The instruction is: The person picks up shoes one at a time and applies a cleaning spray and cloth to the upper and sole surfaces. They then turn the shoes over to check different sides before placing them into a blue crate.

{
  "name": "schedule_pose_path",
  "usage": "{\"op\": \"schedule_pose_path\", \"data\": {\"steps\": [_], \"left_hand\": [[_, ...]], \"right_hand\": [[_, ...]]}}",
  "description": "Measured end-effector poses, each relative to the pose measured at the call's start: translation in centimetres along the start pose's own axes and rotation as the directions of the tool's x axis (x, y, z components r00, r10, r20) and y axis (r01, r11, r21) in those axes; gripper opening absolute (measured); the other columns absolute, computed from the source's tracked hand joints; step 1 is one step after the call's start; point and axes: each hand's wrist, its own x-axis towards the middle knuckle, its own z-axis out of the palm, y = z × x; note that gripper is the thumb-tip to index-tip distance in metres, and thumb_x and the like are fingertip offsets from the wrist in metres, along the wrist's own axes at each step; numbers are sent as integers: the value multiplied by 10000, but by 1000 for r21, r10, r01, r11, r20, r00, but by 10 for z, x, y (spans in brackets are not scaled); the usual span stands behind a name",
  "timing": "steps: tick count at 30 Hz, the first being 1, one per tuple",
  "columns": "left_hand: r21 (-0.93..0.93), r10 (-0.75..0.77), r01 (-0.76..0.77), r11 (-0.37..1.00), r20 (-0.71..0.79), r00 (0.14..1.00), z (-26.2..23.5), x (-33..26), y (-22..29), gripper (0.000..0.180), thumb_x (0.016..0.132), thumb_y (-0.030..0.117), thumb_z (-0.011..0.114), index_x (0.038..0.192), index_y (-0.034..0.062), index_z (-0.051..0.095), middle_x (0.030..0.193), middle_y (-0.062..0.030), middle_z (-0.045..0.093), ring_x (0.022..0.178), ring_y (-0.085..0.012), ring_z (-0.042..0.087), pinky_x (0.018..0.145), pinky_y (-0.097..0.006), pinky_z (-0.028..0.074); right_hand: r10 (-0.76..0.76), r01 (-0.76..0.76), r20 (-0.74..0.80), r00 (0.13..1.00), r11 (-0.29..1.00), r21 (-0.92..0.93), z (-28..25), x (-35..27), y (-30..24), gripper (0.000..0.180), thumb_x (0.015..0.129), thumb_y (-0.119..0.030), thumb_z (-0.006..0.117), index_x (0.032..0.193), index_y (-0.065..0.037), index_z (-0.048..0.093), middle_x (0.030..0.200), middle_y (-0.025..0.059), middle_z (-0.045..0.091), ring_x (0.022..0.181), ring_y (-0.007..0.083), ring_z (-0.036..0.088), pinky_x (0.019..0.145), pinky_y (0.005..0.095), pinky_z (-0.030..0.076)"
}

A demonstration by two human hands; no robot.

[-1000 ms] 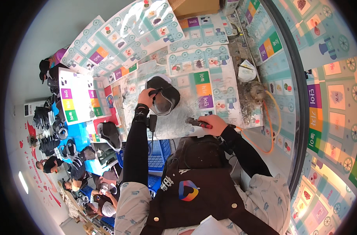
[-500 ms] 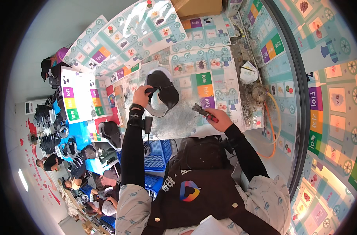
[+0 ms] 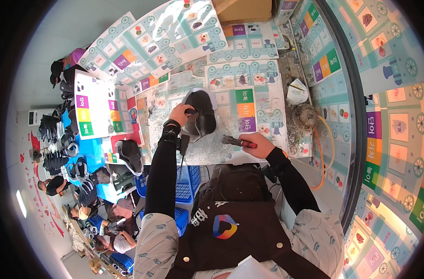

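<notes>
In my left hand is a black shoe with a pale edge, gripped by its opening and held over the middle of the table. The fingers close around the rim of the shoe. My right hand, to the right and nearer to me, is closed on a red-handled tool. Its dark, crusted head points left toward the shoe, and a small gap separates the two. Whether that head is bristle or metal cannot be told.
Patterned printed sheets cover the worktable, smudged grey in the middle. Another dark shoe sits at its left edge. Below are blue baskets. A white container and an orange hose lie at right. Other people work far left.
My left hand has turned the shoe and shifted it slightly right. My right hand has swung the tool's head left, so that it lies flatter and closer to the shoe. The view has shifted a little.
</notes>
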Motion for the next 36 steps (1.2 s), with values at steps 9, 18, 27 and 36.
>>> {"op": "schedule_pose_path", "data": {"steps": [9, 18, 27, 36], "left_hand": [[-35, -15, 14, 999, -31, 999, 4, -1, 4, 272, 823, -11, 685, 1065, 109, 712, 1029, -135, 626, 1019, -365, 608, 897, -436, 502], [57, 4, 10, 998, -236, 972, -6, -13, -19, 283, 809, 13, 648, 1036, 163, 727, 1023, -116, 672, 1003, -347, 634, 864, -432, 523], [-242, -431, 357, 902, -537, 725, 6, -174, 0, 322, 815, 30, 556, 1106, 118, 659, 1026, -167, 603, 973, -391, 624, 830, -479, 511], [-779, -851, 373, 505, -522, 61, 50, -441, 20, 297, 859, 246, 682, 1040, 13, 642, 986, -221, 664, 947, -425, 622, 817, -494, 494]], "right_hand": [[86, -88, -121, 989, 996, -11, 2, -11, 26, 204, 772, -79, 644, 949, -21, 561, 726, 164, 554, 726, 373, 584, 665, 404, 451], [116, -111, -86, 990, 992, 58, 13, 5, 32, 167, 847, -143, 645, 865, -43, 512, 676, 147, 476, 654, 363, 517, 609, 426, 397], [306, -387, -250, 919, 827, -408, 40, 6, 150, 678, 778, -2, 613, 1405, 110, 380, 1319, 317, 514, 1269, 460, 473, 1112, 476, 349], [466, -281, -238, 852, 25, -959, -24, 167, 196, 376, 801, -310, 680, 993, 8, 739, 1100, 179, 704, 978, 363, 686, 838, 511, 551]]}}
